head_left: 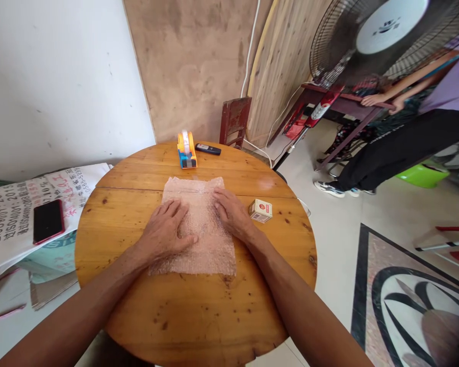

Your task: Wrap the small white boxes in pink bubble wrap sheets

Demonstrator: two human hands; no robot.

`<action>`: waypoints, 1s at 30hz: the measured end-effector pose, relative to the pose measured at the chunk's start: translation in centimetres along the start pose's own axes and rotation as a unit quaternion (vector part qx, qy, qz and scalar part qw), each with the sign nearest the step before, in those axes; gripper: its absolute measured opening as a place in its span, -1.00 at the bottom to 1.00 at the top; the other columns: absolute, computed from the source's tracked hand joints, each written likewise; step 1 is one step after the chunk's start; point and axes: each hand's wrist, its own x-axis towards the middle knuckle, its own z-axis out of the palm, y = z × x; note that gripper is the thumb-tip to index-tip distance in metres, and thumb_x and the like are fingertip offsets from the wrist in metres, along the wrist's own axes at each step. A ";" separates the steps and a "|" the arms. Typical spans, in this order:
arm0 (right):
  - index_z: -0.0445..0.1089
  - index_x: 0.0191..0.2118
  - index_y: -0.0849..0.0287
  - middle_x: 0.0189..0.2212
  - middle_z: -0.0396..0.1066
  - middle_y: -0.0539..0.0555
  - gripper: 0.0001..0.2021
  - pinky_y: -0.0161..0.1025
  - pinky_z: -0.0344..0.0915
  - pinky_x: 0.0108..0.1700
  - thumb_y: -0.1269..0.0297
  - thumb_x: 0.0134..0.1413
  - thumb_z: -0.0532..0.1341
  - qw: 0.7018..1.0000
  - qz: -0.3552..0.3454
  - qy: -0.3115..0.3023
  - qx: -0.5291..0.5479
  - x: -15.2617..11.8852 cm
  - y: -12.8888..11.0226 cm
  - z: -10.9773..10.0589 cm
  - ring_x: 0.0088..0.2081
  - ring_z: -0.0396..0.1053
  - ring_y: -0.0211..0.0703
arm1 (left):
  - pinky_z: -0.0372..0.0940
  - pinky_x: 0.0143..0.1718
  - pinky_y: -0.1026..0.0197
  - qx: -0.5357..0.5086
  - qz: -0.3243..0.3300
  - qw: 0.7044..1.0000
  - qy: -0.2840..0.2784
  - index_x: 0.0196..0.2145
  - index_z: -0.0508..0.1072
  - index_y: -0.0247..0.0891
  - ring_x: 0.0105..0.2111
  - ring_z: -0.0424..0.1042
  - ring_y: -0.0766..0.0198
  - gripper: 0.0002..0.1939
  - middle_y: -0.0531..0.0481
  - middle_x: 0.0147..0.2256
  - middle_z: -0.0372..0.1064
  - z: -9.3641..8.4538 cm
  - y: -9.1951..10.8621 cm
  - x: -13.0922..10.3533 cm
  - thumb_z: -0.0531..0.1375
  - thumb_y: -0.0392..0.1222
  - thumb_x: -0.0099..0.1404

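Observation:
A sheet of clear bubble wrap (202,250) lies spread flat on the round wooden table (191,316). My left hand (168,229) rests on its left side, palm down with the fingers apart. On the right edge of the sheet lies my right hand (231,211), fingers stretched forward and touching the plastic. Neither hand grips anything. Just right of my right hand stands a small cream box (260,210) with red print. Beyond the sheet, an orange and blue tape dispenser (186,149) holds a roll of tape, with a dark, slim device (208,149) beside it.
A wooden chair (235,120) stands behind the table. To the left, a phone (48,221) lies on printed white sacks (7,219). A standing fan (386,30) is at the back right, near a person (405,142) leaning on a dark red table (340,104).

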 end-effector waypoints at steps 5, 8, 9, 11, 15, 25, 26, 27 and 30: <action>0.43 0.00 0.16 0.14 0.38 0.21 -0.71 0.09 0.18 0.27 0.31 0.19 0.12 0.995 0.014 0.085 0.042 -0.4 -0.5 -3.6 0.23 0.26 0.01 | 0.05 0.24 -0.21 -0.014 0.005 1.000 0.009 0.18 0.27 -0.31 0.26 0.08 -0.22 -0.27 -0.33 0.24 0.15 -0.3 0.0 0.0 0.19 0.18 0.18; 0.44 -0.04 0.14 0.11 0.41 0.20 -0.73 0.14 0.19 0.25 0.24 0.17 0.17 0.994 0.059 0.078 0.045 -1.0 -0.4 -6.4 0.21 0.28 0.06 | 0.12 0.17 -0.19 -0.017 0.020 1.000 0.013 -0.03 0.42 -0.28 0.13 0.23 -0.18 -0.49 -0.28 0.07 0.34 -0.4 0.1 0.3 0.20 0.12 0.17; 0.45 -0.06 0.11 0.10 0.42 0.18 -0.74 0.16 0.20 0.23 0.22 0.16 0.17 0.994 0.072 0.071 0.043 -1.3 -0.4 -7.2 0.21 0.28 0.07 | 0.17 0.12 -0.17 -0.022 0.031 0.999 0.005 -0.16 0.45 -0.27 0.03 0.30 -0.14 -0.62 -0.24 -0.05 0.41 -0.5 0.1 0.5 0.19 0.07 0.18; 0.46 -0.07 0.09 0.10 0.42 0.16 -0.75 0.16 0.22 0.21 0.19 0.16 0.18 0.993 0.092 0.060 0.039 -2.1 -0.3 -8.5 0.19 0.30 0.08 | 0.25 -0.03 -0.09 -0.033 0.059 0.998 -0.020 -0.39 0.40 -0.23 -0.20 0.37 0.00 -0.81 -0.14 -0.29 0.43 -0.5 0.1 0.8 0.15 -0.05 0.20; 0.47 -0.07 0.07 0.09 0.42 0.16 -0.73 0.13 0.25 0.19 0.12 0.17 0.18 0.993 0.105 0.047 0.016 -4.1 0.1 -9.5 0.16 0.33 0.10 | 0.26 -0.23 0.01 -0.041 0.058 0.997 -0.016 -0.51 0.29 -0.20 -0.36 0.30 0.13 -0.80 -0.06 -0.44 0.35 -0.2 0.0 1.1 0.10 -0.11 0.23; 0.20 0.25 0.18 0.17 0.32 0.29 -0.33 0.21 0.30 0.10 0.20 -0.03 0.25 0.981 0.161 -0.063 -0.094 -5.6 5.0 -8.0 0.14 0.32 0.27 | 0.24 -0.02 -0.08 -0.077 0.044 0.996 0.010 -0.43 0.36 -0.19 -0.23 0.35 0.07 -0.82 -0.07 -0.35 0.40 -0.1 -0.1 1.2 0.18 -0.04 0.22; 0.22 0.24 0.19 0.15 0.34 0.30 -0.33 0.19 0.31 0.09 0.22 -0.05 0.24 0.978 0.175 -0.065 -0.094 -5.4 5.1 -7.9 0.12 0.34 0.27 | 0.23 -0.01 -0.08 -0.075 0.041 0.996 0.011 -0.41 0.38 -0.19 -0.22 0.35 0.06 -0.81 -0.08 -0.34 0.41 -0.1 -0.2 1.2 0.19 -0.03 0.21; 0.24 0.22 0.20 0.13 0.36 0.30 -0.34 0.16 0.32 0.08 0.24 -0.07 0.24 0.975 0.189 -0.063 -0.094 -5.3 5.2 -7.8 0.11 0.35 0.26 | 0.23 0.00 -0.07 -0.072 0.041 0.997 0.010 -0.40 0.39 -0.20 -0.20 0.35 0.06 -0.81 -0.09 -0.32 0.42 0.0 -0.4 1.1 0.20 -0.03 0.21; 0.36 0.08 0.18 -0.03 0.48 0.24 -0.47 0.05 0.37 -0.02 0.23 -0.10 0.26 0.967 0.237 -0.042 -0.085 -5.0 4.6 -7.9 -0.03 0.44 0.21 | 0.18 0.06 -0.09 -0.055 0.055 0.997 0.004 -0.31 0.44 -0.20 -0.10 0.34 0.00 -0.80 -0.11 -0.24 0.45 0.4 -0.7 0.9 0.21 -0.03 0.21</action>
